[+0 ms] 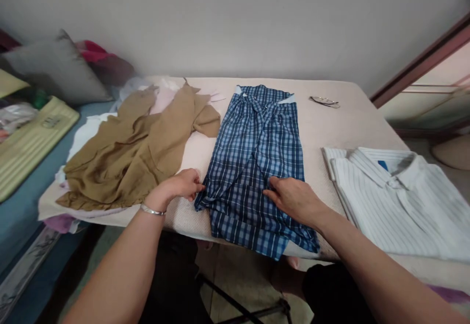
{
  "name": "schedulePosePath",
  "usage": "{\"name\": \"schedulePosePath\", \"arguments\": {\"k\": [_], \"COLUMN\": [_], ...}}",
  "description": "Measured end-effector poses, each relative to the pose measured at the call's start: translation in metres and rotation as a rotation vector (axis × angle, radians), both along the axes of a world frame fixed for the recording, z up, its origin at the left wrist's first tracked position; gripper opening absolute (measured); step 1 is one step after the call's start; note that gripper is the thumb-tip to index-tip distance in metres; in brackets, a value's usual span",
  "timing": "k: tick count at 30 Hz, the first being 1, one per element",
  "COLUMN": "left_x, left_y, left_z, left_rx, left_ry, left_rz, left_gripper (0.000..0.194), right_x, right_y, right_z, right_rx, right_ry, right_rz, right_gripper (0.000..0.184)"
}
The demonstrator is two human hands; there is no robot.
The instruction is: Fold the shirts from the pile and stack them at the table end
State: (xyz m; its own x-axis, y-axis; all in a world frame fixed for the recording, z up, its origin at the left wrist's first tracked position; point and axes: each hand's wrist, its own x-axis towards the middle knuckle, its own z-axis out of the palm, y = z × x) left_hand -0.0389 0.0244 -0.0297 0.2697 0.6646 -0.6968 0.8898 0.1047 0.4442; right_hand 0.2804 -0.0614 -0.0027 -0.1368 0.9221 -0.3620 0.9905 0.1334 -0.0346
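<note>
A blue plaid shirt (257, 143) lies lengthwise on the covered table in front of me, its sides drawn into a narrow strip. White patches show at its top corners, and its lower end hangs a little over the near edge. At the shirt's lower left edge, my left hand (186, 185) is closed, pinching the bunched cloth. My right hand (293, 196) rests on the lower right part with its fingers curled in, gripping a fold; the fingertips are partly hidden.
A heap of clothes with a brown garment (147, 148) on top lies to the left. Folded white striped shirts (400, 201) are stacked at the right. Eyeglasses (324, 101) lie near the back of the table (316, 133). A grey cushion (58, 69) and a yellow basket (40, 138) stand far left.
</note>
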Motion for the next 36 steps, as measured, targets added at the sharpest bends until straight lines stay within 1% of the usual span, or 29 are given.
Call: {"name": "schedulePosePath", "arguments": {"k": [2, 4, 7, 11, 14, 17, 21, 26, 30, 34, 36], "left_x": [0.002, 0.002, 0.006, 0.023, 0.035, 0.035, 0.024, 0.024, 0.027, 0.026, 0.026], "left_y": [0.0, 0.0, -0.001, -0.008, -0.013, -0.013, -0.01, -0.008, -0.005, -0.004, -0.005], "left_z": [-0.003, -0.002, 0.003, 0.009, 0.011, 0.014, 0.017, 0.016, 0.013, 0.01, 0.012], "left_rx": [0.042, 0.089, 0.164, 0.327, 0.4, 0.376, 0.367, 0.38, 0.451, 0.467, 0.492], "left_ry": [0.048, 0.081, 0.142, 0.252, 0.294, 0.302, 0.285, 0.376, 0.416, 0.386, 0.417], "left_rz": [-0.049, -0.084, -0.107, -0.166, -0.209, -0.193, -0.121, -0.181, -0.13, -0.16, -0.14], "left_gripper": [0.015, 0.014, 0.021, 0.015, 0.022, 0.025, 0.024, 0.027, 0.028, 0.025, 0.025], "right_x": [-0.003, -0.005, -0.008, -0.013, -0.015, -0.014, -0.012, -0.011, -0.01, -0.012, -0.012], "right_y": [0.001, 0.001, -0.001, -0.002, -0.002, -0.002, -0.002, -0.004, -0.004, -0.004, -0.002], "right_z": [0.0, -0.003, -0.01, -0.013, -0.012, -0.012, -0.013, -0.011, -0.011, -0.012, -0.012], "right_rx": [-0.016, -0.031, -0.039, -0.032, -0.041, -0.049, -0.045, -0.062, -0.06, -0.07, -0.075], "right_ry": [-0.011, -0.022, -0.028, -0.052, -0.053, -0.036, -0.014, 0.004, 0.02, 0.003, -0.004], "right_rz": [0.018, 0.037, 0.058, 0.061, 0.056, 0.05, 0.045, 0.037, 0.043, 0.046, 0.042], "right_gripper": [0.032, 0.032, 0.031, 0.03, 0.029, 0.027, 0.024, 0.023, 0.024, 0.026, 0.027]}}
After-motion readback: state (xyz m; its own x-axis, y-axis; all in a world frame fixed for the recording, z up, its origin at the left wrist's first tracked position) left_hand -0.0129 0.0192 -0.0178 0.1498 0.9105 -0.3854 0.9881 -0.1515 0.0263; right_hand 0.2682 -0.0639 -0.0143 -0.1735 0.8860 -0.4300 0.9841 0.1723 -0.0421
